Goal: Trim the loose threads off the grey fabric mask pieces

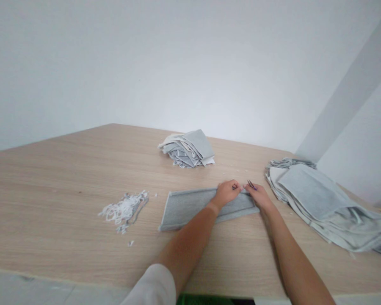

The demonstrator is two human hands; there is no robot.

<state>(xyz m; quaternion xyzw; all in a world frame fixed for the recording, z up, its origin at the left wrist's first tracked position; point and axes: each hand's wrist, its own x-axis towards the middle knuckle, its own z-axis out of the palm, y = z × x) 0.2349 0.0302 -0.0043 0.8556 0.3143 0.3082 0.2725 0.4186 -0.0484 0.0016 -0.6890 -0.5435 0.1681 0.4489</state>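
Hands (227, 192) (259, 197) together on grey cloth strip (184, 209) (2 cloth piles (187, 149) (314, 199) nearby, white trimmings (125, 210) left).

Small sewing workroom. Evidence: one wood-look table (51, 190) filling the lower frame; a stack of gray cloth pieces (187, 149) at centre; a larger pile of gray and white cloth pieces (317, 199) at right; a heap of white thread trimmings (125, 210) left of centre; small scissors (250, 184) at centre right. Surroundings: plain white walls (178, 63) across the upper frame; a white pillar (352, 97) at upper right.
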